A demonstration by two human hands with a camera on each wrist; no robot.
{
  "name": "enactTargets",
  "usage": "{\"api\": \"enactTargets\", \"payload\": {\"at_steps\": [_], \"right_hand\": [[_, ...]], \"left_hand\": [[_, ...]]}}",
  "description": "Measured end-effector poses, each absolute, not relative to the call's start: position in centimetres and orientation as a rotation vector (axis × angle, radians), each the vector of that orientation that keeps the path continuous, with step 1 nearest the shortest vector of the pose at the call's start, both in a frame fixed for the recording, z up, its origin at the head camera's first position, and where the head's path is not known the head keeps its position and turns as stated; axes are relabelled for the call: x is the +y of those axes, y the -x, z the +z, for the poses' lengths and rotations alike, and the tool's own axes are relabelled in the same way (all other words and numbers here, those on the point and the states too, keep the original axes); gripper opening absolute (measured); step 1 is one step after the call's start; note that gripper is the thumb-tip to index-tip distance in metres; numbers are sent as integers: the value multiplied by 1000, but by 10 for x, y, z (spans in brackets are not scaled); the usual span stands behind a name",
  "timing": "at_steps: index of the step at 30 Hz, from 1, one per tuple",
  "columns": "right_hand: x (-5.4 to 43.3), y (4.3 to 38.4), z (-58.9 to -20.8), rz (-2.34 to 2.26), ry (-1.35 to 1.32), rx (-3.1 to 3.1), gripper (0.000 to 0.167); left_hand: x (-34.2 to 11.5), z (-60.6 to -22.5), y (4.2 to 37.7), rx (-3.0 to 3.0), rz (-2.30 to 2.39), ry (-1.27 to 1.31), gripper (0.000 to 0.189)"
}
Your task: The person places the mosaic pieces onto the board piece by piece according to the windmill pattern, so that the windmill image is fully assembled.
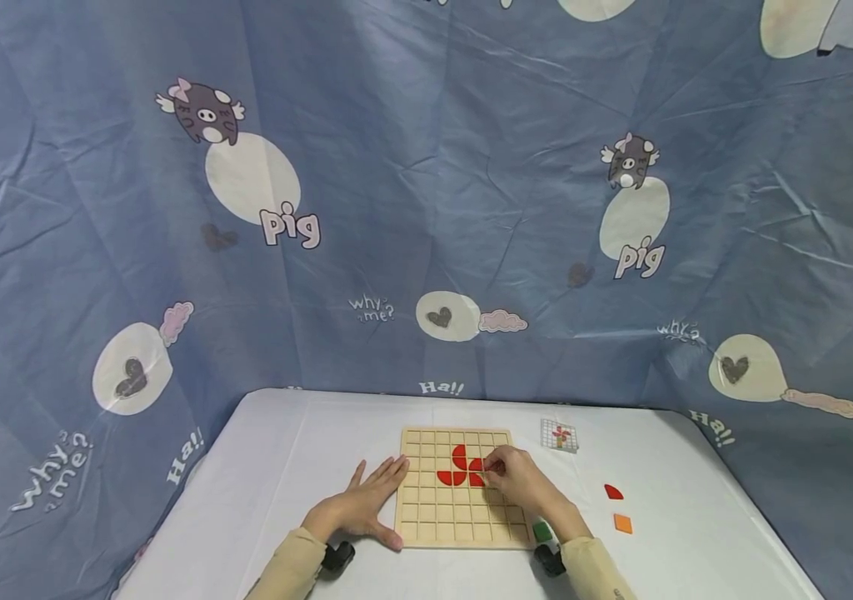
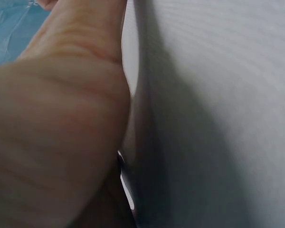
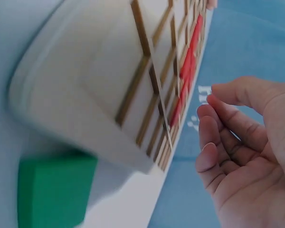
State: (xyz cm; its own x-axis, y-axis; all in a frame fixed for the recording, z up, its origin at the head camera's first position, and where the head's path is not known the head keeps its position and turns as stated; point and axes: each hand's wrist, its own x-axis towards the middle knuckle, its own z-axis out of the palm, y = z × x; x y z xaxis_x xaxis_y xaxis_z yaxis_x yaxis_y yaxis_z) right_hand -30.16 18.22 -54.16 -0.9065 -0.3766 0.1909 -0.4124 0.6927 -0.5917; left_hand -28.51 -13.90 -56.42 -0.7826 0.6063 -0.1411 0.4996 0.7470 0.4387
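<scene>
A square wooden grid board [image 1: 426,533] lies on the table. Several red quarter-round pieces [image 1: 460,456] sit in its cells in a pinwheel shape. My left hand [image 1: 362,500] is spread flat at the board's left side, fingertips on its edge and thumb near the lower left corner. The left wrist view is mostly filled by its palm and thumb side. My right hand [image 1: 520,479] is above the board's right part, thumb and forefinger pinched together beside the red pieces. A small dark red piece [image 1: 497,467] shows between the fingertips, mostly hidden; its shape cannot be made out.
A pattern card [image 1: 560,435] with a pinwheel picture lies beyond the board's right corner. One red quarter-round piece [image 1: 613,492] and an orange square [image 1: 623,523] lie to the right. A green block [image 3: 57,190] sits by the board's lower right corner, under the right forearm.
</scene>
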Motion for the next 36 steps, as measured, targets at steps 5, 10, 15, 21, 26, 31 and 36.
{"api": "enactTargets", "payload": {"at_steps": [5, 10, 15, 21, 26, 31, 36], "right_hand": [[195, 296, -533, 980, -591, -2826, 7], [215, 290, -531, 961, -522, -2822, 8], [242, 283, -531, 957, -436, -2861, 11], [275, 275, -534, 961, -247, -2925, 18], [304, 270, -537, 975, -129, -2939, 21], [332, 265, -540, 936, -34, -2946, 26], [351, 264, -543, 909, 27, -2949, 32]], "left_hand": [[-139, -564, 286, 2675, 555, -855, 129], [-138, -566, 286, 2679, 555, -847, 130], [-138, -565, 286, 2687, 550, -842, 130], [-138, -563, 284, 2683, 553, -834, 130], [-138, -561, 282, 2681, 558, -826, 129], [-137, -560, 282, 2681, 572, -827, 129], [-137, -560, 282, 2681, 571, -838, 129]]}}
